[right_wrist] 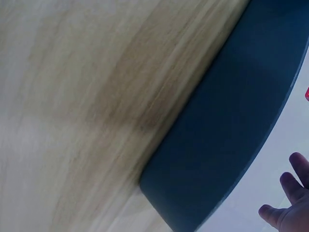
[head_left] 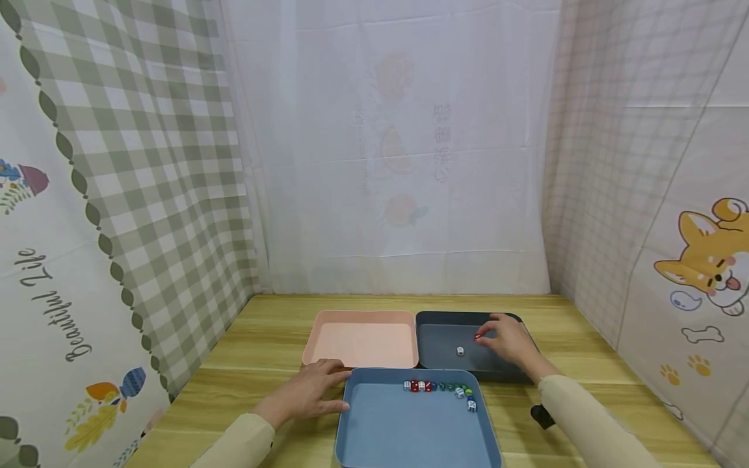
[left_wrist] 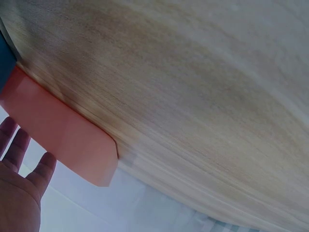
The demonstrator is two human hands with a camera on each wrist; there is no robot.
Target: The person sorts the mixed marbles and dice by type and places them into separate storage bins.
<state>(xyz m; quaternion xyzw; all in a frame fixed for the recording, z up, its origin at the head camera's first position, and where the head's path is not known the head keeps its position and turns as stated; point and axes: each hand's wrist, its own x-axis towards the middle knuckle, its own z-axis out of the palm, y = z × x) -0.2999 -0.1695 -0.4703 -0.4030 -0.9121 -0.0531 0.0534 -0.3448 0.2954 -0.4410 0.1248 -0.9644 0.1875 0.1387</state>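
Over the dark tray (head_left: 440,323), my right hand (head_left: 508,339) pinches a small red die (head_left: 476,337) between thumb and fingertips. Below it, a white die (head_left: 460,351) lies on the dark tray's floor. My left hand (head_left: 313,392) lies at the upper left corner of the blue tray (head_left: 404,435), fingers extended and fingertips at its rim. Along the blue tray's far side runs a row of red, white, blue and green dice (head_left: 421,386); several more white and blue dice (head_left: 471,405) sit at its right corner. At the right wrist view's edge, part of the red die (right_wrist: 307,94) shows.
A pink tray (head_left: 359,338) stands at the back left, against the dark tray and just behind the blue one. All three rest on a wooden table (head_left: 234,377). Cloth curtains (head_left: 398,162) hang behind and at both sides. A black object (head_left: 542,416) sits under the right forearm.
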